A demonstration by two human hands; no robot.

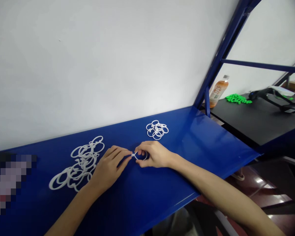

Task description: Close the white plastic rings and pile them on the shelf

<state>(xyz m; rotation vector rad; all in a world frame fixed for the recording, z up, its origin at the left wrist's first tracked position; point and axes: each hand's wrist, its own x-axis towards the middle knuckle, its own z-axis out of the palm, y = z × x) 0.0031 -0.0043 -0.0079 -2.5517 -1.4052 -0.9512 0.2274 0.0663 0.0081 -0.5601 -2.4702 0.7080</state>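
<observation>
Both hands meet over a blue shelf (162, 196) and share one small white plastic ring (140, 156). My right hand (153, 154) curls its fingers around the ring. My left hand (110, 167) pinches the ring's left end with its fingertips. A large heap of white rings (78, 164) lies just left of my left hand. A small cluster of white rings (157, 129) lies behind my right hand, closer to the wall.
A white wall rises behind the shelf. A blue metal post (221, 52) stands at the right. Beyond it a black table (260, 121) holds an orange drink bottle (218, 90), green pieces (237, 98) and a black tool (277, 96). A blurred patch covers the lower left.
</observation>
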